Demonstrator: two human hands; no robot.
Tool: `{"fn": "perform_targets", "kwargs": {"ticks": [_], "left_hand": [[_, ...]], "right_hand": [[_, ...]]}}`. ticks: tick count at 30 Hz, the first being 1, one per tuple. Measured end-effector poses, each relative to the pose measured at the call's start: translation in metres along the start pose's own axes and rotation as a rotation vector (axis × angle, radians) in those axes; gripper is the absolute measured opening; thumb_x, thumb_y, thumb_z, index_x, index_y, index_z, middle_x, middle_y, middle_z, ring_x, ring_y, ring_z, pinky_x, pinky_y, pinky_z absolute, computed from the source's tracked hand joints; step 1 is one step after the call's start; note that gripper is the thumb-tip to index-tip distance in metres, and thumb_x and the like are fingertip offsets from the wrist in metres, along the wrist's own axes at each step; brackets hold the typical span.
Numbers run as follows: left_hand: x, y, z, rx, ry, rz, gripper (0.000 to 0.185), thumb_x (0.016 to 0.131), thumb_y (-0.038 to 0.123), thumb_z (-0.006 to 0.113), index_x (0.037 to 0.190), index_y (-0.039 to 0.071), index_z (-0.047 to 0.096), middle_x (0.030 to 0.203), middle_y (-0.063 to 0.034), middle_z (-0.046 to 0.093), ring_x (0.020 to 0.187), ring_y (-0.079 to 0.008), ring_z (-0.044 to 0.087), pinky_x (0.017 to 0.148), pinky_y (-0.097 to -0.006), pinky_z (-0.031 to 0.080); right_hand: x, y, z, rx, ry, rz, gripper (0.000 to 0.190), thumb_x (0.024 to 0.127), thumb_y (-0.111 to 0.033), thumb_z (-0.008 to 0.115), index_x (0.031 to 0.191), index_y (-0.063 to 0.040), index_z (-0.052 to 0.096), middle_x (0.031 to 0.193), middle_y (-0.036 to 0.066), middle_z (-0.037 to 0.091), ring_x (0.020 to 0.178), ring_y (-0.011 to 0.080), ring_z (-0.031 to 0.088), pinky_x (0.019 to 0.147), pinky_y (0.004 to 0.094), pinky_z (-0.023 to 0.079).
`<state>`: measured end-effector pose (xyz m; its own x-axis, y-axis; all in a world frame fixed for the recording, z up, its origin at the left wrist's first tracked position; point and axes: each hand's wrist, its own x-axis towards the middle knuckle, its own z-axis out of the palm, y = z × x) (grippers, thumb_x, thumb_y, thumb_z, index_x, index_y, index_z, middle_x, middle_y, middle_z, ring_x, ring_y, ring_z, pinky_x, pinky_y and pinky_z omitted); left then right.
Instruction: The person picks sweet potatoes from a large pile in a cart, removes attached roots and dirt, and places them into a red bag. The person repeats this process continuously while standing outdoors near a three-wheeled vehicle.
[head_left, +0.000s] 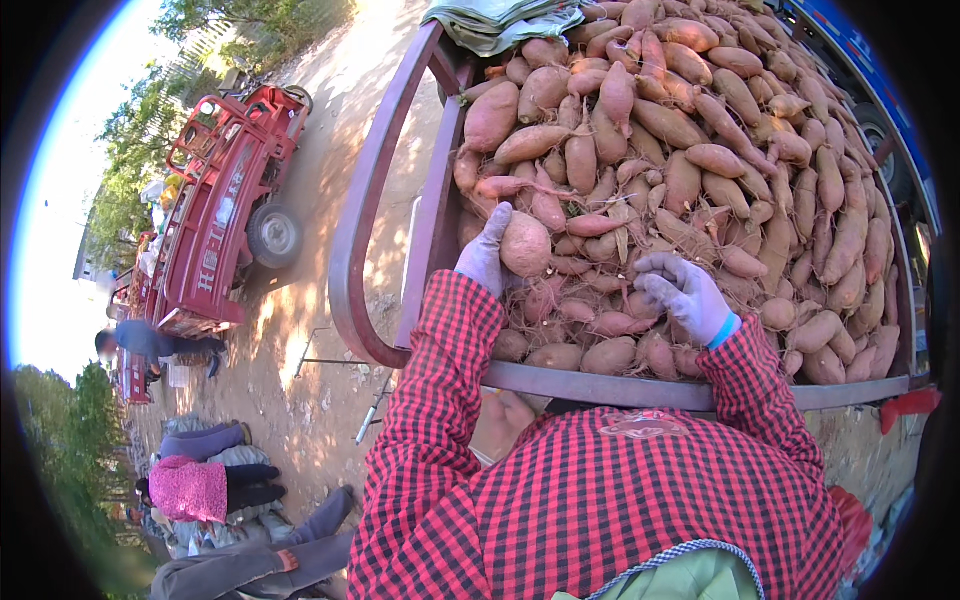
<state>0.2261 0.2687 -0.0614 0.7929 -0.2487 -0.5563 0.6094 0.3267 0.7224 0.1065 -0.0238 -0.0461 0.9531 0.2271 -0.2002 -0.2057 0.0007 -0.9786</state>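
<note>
A round, reddish sweet potato (526, 244) is gripped in my left hand (486, 251), which wears a pale lavender glove. The thumb lies along its upper left side, and the other fingers are mostly hidden behind it. My right hand (686, 294), gloved the same way with a blue cuff, hovers over or rests on the heap with its fingers bent; nothing shows in its grasp. Around both hands spreads a large heap of sweet potatoes (675, 184), many with thin stringy roots. Smaller, thinner ones lie between my hands.
A metal rail (600, 381) runs between my body and the heap. To the left curves a tubular frame (352, 262). Folded sacks (502, 22) lie at the far corner. A red cargo tricycle (217, 217) stands on the dirt ground. Several people are at left, one in a pink top (187, 487).
</note>
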Motion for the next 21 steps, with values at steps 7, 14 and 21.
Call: {"fn": "perform_targets", "kwargs": {"ticks": [7,14,21], "left_hand": [[-0.011,-0.058,0.051,0.062,-0.19,0.089,0.063,0.094,0.057,0.056,0.133,0.008,0.051,0.121,-0.0114,0.064,0.102,-0.026,0.065,0.077,-0.0424,0.056],[-0.04,-0.048,0.036,0.314,0.172,0.296,0.033,0.101,0.034,0.055,0.079,0.009,0.055,0.057,-0.0024,0.055,0.038,-0.0134,0.049,0.034,-0.0259,0.037],[-0.048,-0.021,0.003,1.431,0.548,0.711,0.051,0.091,0.039,0.063,0.12,-0.003,0.061,0.104,-0.0212,0.068,0.107,-0.0404,0.062,0.098,-0.0443,0.047]], "right_hand": [[0.052,-0.012,0.056,-0.55,0.051,-0.316,0.071,0.086,-0.033,0.073,0.14,0.0,0.042,0.127,0.018,0.058,0.112,0.021,0.059,0.097,0.0352,0.047],[0.038,0.009,0.034,0.671,-0.219,0.084,0.069,0.086,-0.035,0.072,0.139,0.0,0.045,0.121,0.017,0.064,0.104,0.0273,0.066,0.086,0.0376,0.057],[0.032,0.021,0.01,0.982,-0.126,0.103,0.067,0.085,-0.053,0.067,0.134,-0.009,0.051,0.106,0.015,0.068,0.086,0.0277,0.07,0.06,0.0361,0.061]]}}
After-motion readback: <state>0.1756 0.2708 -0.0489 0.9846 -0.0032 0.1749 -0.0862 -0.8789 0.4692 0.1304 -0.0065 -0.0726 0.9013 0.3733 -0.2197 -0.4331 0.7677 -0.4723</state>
